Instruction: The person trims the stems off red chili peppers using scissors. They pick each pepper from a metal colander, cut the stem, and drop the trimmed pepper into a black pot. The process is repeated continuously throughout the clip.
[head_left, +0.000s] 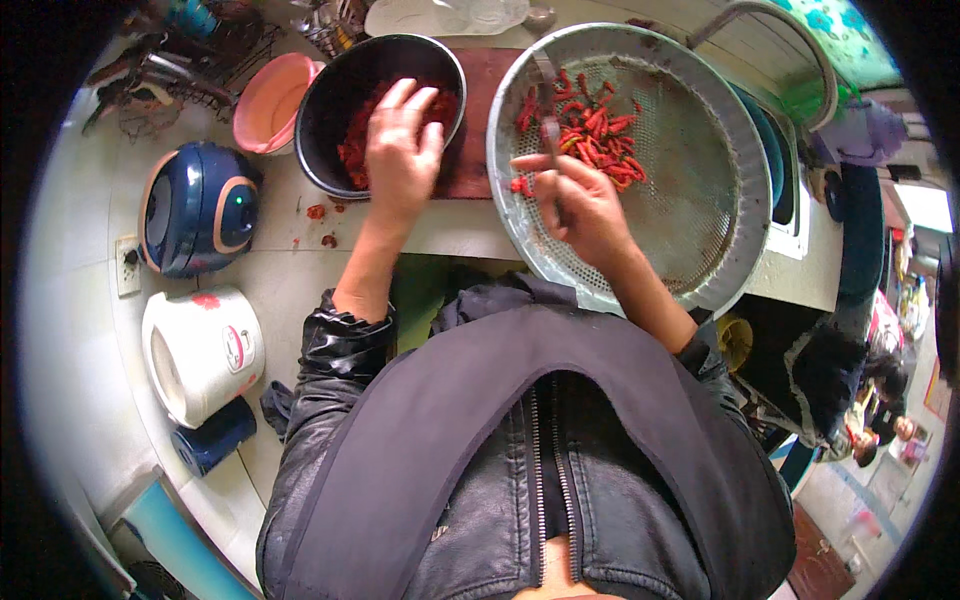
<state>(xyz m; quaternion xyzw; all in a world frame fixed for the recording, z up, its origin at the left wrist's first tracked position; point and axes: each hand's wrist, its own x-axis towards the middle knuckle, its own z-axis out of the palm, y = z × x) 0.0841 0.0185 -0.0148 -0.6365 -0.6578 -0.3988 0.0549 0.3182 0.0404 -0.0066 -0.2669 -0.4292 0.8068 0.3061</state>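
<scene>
My left hand is over the near right side of a round black pot, fingers apart, with nothing visible in them. Chopped red chili lies inside the pot, partly covered by that hand. In my right hand is a knife, its blade pointing away from me and seen nearly edge-on. This hand hangs above the left part of a large perforated metal basin. Whole red chili peppers are heaped in the basin beyond my knuckles. A dark red wooden board shows between pot and basin.
A pink plastic basin stands left of the pot. Red scraps lie on the counter. A blue rice cooker and a white one line the left wall. A curved faucet rises at right. People appear far right.
</scene>
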